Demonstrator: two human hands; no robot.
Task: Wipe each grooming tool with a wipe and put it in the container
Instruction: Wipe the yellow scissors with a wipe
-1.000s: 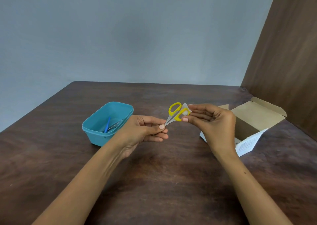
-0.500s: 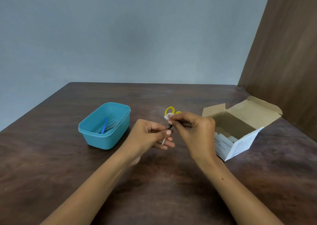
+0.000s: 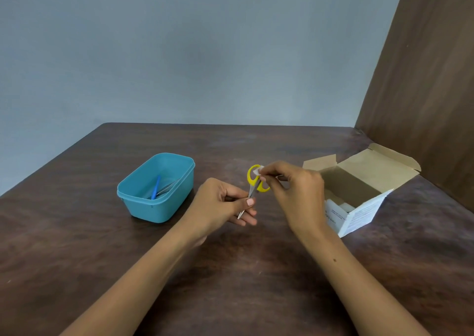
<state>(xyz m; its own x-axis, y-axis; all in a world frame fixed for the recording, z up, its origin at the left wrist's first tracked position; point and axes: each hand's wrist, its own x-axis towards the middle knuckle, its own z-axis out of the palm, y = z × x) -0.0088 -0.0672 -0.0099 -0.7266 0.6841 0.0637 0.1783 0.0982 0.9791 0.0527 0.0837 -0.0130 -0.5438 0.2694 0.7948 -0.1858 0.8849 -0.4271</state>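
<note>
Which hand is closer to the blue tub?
Left. The left hand, holding the scissors, is just right of the blue tub; the right hand is farther right.

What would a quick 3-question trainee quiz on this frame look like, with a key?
1. True or false: the left hand pinches the scissors by the blades.
2. What does the right hand press on the yellow handle? A) wipe B) brush C) lid
3. Where is the blue-handled tool?

Key: 1 true. 2 A, the wipe. 3 Inside the teal container, left of the hands; the open cardboard box sits to the right.
</note>
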